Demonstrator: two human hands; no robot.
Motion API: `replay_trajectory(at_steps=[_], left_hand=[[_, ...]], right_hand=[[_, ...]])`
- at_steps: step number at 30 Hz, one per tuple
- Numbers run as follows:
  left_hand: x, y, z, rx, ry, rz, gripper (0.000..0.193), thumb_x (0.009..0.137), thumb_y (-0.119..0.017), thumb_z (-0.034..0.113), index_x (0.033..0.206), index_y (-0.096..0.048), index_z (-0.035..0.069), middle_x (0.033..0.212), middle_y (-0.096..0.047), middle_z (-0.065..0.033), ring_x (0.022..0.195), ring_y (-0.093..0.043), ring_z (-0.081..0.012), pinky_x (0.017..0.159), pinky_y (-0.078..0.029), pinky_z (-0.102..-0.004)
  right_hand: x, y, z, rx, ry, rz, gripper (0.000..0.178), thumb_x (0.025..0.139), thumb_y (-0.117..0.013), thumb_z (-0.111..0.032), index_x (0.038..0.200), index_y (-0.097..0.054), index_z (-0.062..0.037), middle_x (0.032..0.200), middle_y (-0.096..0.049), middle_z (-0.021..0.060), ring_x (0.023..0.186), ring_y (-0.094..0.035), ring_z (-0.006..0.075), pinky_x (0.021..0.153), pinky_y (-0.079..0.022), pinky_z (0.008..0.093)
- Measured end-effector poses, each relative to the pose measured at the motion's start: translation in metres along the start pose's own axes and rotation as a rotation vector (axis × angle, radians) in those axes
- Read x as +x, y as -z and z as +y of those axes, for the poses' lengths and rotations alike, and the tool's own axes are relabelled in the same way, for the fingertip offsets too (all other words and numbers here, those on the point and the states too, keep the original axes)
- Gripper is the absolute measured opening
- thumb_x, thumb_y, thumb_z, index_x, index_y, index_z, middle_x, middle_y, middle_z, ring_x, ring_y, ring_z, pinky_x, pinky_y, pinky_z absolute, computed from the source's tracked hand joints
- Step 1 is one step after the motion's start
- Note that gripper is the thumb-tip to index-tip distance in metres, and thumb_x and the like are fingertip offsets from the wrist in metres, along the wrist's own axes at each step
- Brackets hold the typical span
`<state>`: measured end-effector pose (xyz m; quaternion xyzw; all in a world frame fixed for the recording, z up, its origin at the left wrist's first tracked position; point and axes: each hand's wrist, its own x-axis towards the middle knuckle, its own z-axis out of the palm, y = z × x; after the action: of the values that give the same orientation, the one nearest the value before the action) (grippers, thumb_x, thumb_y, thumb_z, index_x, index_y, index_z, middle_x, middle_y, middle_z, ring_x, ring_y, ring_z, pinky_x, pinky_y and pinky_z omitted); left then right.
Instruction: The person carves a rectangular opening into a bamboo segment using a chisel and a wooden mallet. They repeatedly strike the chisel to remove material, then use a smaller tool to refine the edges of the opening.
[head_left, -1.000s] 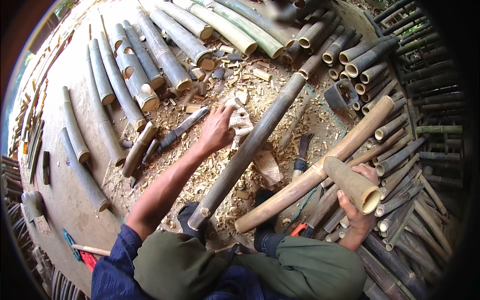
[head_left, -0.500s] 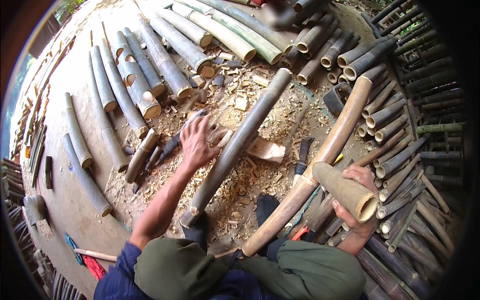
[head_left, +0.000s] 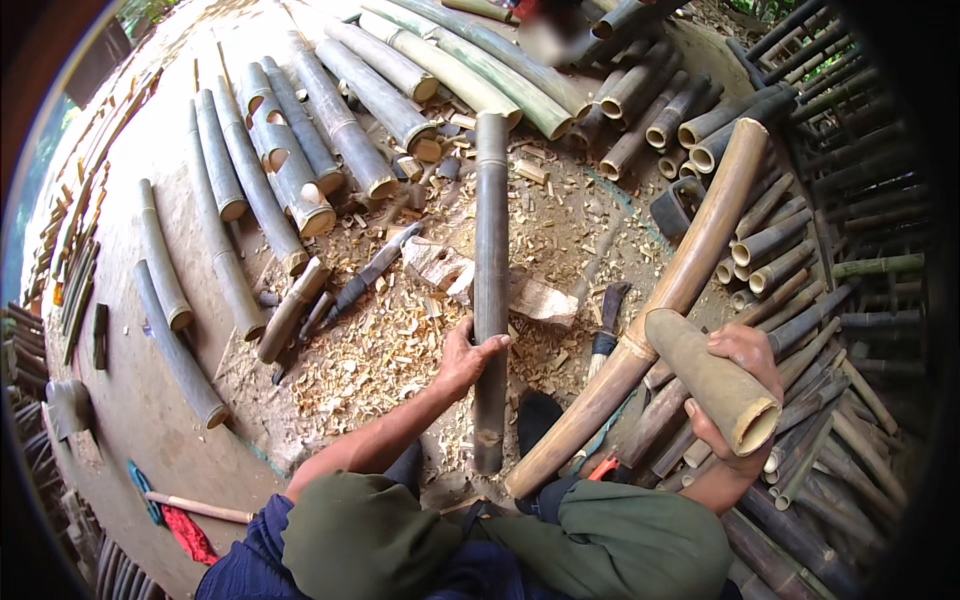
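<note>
My left hand [head_left: 468,360] is closed on the lower half of a dark grey bamboo pole [head_left: 490,235], its thumb across the front. That pole stands nearly straight up and down in the view and crosses over a pale, chopped wooden block [head_left: 543,299]. In my right hand [head_left: 748,362] is a short, brownish bamboo tube [head_left: 703,372], its hollow end tipped toward me. Beneath the tube, a long tan bamboo pole [head_left: 690,262] slants from beside my knee to the upper right. A knife with a wrapped dark handle [head_left: 352,291] lies left of the block.
Wood chips [head_left: 365,365] cover the ground before me. Several bamboo poles [head_left: 345,140] lie in rows at the far left. Cut tubes [head_left: 780,240] are stacked at right, near a dark container [head_left: 676,207]. Another blade [head_left: 606,322] and a red cloth [head_left: 188,532] lie on the floor.
My left hand has come down from beside the knife and taken hold of the dark pole. The pole has swung from a slant to nearly upright in the view.
</note>
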<state>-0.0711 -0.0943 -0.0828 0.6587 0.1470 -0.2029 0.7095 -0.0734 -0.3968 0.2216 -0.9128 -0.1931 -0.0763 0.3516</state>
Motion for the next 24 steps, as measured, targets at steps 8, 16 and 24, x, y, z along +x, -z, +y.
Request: replay_trajectory(at_steps=[8, 16, 24], left_hand=[[-0.004, 0.026, 0.025, 0.367, 0.043, -0.020, 0.102, 0.079, -0.093, 0.046, 0.152, -0.043, -0.004, 0.150, -0.049, -0.0284, 0.138, -0.052, -0.0386, 0.114, -0.048, -0.0537], [0.034, 0.192, 0.025, 1.300, -0.024, 0.643, 0.057, 0.077, -0.070, 0.008, 0.132, -0.055, 0.005, 0.116, -0.061, -0.0182, 0.113, -0.061, -0.0382, 0.092, -0.047, -0.0561], [0.005, 0.215, 0.018, 1.007, -0.122, 0.818, 0.012, 0.087, -0.071, 0.017, 0.093, -0.070, 0.008, 0.102, -0.072, -0.0124, 0.099, -0.071, -0.0326, 0.091, -0.055, -0.0486]], right_hand=[[0.050, -0.028, 0.002, 0.079, 0.144, -0.081, 0.063, 0.059, -0.080, -0.019, 0.119, -0.067, -0.0038, 0.117, -0.065, 0.0170, 0.107, -0.065, 0.0305, 0.098, -0.051, 0.0413], [0.146, -0.127, -0.006, 0.278, 0.438, -0.185, 0.061, 0.066, -0.087, -0.003, 0.124, -0.068, -0.0085, 0.121, -0.067, 0.0137, 0.114, -0.068, 0.0322, 0.100, -0.056, 0.0420], [0.210, -0.296, 0.016, 0.644, 0.419, -0.216, 0.059, 0.073, -0.093, -0.010, 0.126, -0.066, -0.0101, 0.119, -0.069, 0.0081, 0.116, -0.069, 0.0243, 0.107, -0.060, 0.0381]])
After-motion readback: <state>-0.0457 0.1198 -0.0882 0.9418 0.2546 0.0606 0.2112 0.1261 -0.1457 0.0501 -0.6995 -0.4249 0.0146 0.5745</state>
